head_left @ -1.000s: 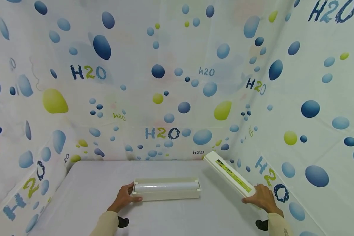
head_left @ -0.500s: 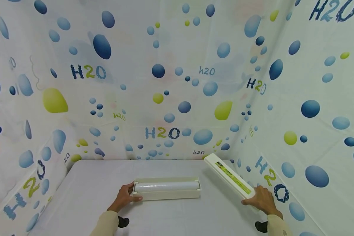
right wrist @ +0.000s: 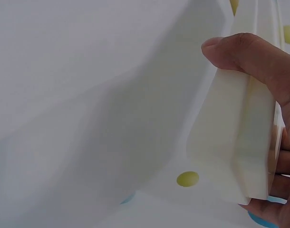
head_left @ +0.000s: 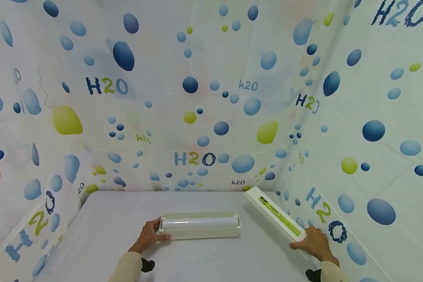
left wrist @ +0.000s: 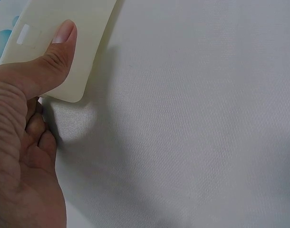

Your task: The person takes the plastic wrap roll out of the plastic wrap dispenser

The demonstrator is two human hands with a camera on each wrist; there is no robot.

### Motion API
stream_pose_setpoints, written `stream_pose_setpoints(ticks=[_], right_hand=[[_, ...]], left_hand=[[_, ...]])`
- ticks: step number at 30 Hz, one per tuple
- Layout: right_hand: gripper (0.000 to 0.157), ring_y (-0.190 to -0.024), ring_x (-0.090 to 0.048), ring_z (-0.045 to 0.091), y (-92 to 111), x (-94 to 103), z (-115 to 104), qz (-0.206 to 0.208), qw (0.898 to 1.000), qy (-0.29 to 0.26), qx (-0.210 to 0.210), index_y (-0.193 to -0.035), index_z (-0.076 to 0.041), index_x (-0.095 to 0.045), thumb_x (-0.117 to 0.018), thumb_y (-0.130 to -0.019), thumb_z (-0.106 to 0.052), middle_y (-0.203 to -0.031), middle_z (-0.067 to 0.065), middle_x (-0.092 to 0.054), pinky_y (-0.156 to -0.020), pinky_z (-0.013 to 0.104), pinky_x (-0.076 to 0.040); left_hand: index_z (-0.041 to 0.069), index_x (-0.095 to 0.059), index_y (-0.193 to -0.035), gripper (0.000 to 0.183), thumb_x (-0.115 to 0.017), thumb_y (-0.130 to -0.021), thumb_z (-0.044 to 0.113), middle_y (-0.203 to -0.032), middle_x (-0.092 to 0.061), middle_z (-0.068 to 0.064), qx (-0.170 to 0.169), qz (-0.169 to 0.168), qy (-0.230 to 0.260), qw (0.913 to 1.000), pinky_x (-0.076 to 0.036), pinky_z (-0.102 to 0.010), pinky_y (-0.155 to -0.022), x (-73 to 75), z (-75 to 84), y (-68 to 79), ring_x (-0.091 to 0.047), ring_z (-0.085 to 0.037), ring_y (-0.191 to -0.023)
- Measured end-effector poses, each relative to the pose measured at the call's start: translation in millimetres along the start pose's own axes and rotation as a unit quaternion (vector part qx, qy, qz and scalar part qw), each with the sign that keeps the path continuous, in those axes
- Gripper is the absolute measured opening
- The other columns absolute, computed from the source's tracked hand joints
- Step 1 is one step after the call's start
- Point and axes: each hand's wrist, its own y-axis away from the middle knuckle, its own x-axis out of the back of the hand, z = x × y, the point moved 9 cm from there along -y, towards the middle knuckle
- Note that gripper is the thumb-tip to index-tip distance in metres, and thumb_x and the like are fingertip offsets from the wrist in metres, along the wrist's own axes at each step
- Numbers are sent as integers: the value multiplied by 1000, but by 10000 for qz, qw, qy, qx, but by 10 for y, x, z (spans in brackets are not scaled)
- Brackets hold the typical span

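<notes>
A long cream plastic dispenser box (head_left: 211, 233) sits on the table with its top off. Inside it lies a shiny roll of clear plastic wrap (head_left: 201, 223). My left hand (head_left: 148, 236) grips the box's left end, and the left wrist view shows the thumb flat along its pale side (left wrist: 88, 40). To the right, my right hand (head_left: 315, 241) holds the near end of the box's lid (head_left: 277, 213), which has a yellow-green label and slants away toward the back. In the right wrist view the thumb crosses the lid's edge (right wrist: 218, 123), with the fingers partly hidden behind.
A white cloth (head_left: 109, 223) covers the table. Curtains printed with blue and green drops and "H2O" lettering hang behind (head_left: 162, 129) and along the right side (head_left: 356, 188), close to my right hand.
The far end of the lid has dipped slightly while my right hand keeps its hold. The box and my left hand stay in place.
</notes>
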Motion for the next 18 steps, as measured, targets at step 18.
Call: stream_pose_setpoints(ticks=[18], right_hand=[[72, -70, -58, 20, 62, -87, 0, -50, 9999, 64, 72, -105, 6, -74, -100, -64, -47, -79, 4, -68, -59, 33, -49]], left_hand=[[-17, -39, -158, 107, -101, -75, 10, -160, -49, -36, 62, -24, 32, 10000, -45, -59, -122, 0, -10, -9, -53, -55, -147]])
